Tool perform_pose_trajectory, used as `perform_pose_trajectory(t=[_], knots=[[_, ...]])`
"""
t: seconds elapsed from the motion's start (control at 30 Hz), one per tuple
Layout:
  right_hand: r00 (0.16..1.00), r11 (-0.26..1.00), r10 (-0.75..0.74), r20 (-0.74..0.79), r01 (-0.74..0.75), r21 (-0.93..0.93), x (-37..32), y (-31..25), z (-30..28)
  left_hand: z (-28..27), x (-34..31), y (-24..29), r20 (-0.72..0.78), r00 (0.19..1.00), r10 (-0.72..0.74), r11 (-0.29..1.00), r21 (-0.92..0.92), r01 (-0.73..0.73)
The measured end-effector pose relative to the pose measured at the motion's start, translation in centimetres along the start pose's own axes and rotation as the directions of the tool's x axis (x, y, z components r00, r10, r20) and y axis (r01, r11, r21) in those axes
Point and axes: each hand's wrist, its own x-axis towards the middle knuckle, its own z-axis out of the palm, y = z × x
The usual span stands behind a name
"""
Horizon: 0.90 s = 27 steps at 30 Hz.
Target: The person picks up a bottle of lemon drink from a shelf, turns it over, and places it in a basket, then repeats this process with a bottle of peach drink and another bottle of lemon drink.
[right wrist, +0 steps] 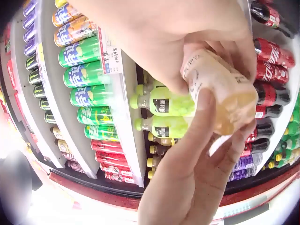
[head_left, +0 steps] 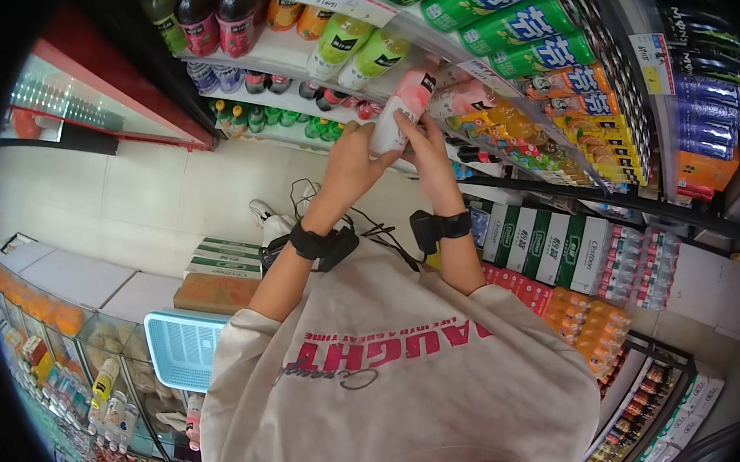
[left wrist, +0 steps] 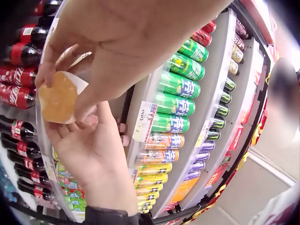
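Up at the drinks shelf (head_left: 425,34), a person is holding a drink bottle (head_left: 400,109) with both hands. The left hand (head_left: 352,159) is wrapping its fingers round the lower part of the bottle. The right hand (head_left: 424,146) is gripping it from the other side, and its fingers are curling round it too. Both hands are clamping tight on the bottle, and they are touching each other.

From the head view, the bottle is looking white and pink. It is tilting, with its top pointing at the shelf. It is up in the air, just in front of the shelf edge. I cannot tell if it is touching the shelf.

From the left wrist view, the round bottom of the bottle (left wrist: 58,98) is showing a peach colour, and fingertips are pressing on its rim. A price tag (left wrist: 144,121) is hanging on the shelf edge just beside the hands.

Yellow-green bottles (right wrist: 164,105) are lying in a row behind the hands. Green cans (head_left: 518,23) are lying in rows to the right. Red cola bottles (left wrist: 18,51) are lying in rows nearby. Far below, a light blue basket (head_left: 181,347) is sitting on a low glass case.
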Motion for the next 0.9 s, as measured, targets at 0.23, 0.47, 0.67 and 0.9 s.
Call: perform_pose_trajectory(t=[0.23,0.47,0.67,0.9], knots=[[0.999,0.995,0.05,0.01,-0.049,-0.088,0.6,-0.1,-0.2,-0.4,-0.2,0.1,-0.086,0.996,0.026,0.996,-0.078,-0.033],[0.997,0.996,-0.059,0.044,0.055,0.072,3.0,-0.3,0.7,-0.8,-2.7,0.6,-0.077,0.997,-0.004,0.991,-0.136,-0.006],[0.99,0.981,-0.138,0.03,0.133,0.138,6.5,-0.1,0.0,-1.1,-4.4,-0.1,-0.095,0.994,-0.045,0.989,-0.146,0.031],[0.991,0.983,-0.129,0.019,0.126,0.132,11.5,-0.2,-0.2,-2.3,-5.8,-0.3,-0.098,0.994,-0.055,0.994,-0.103,0.045]])
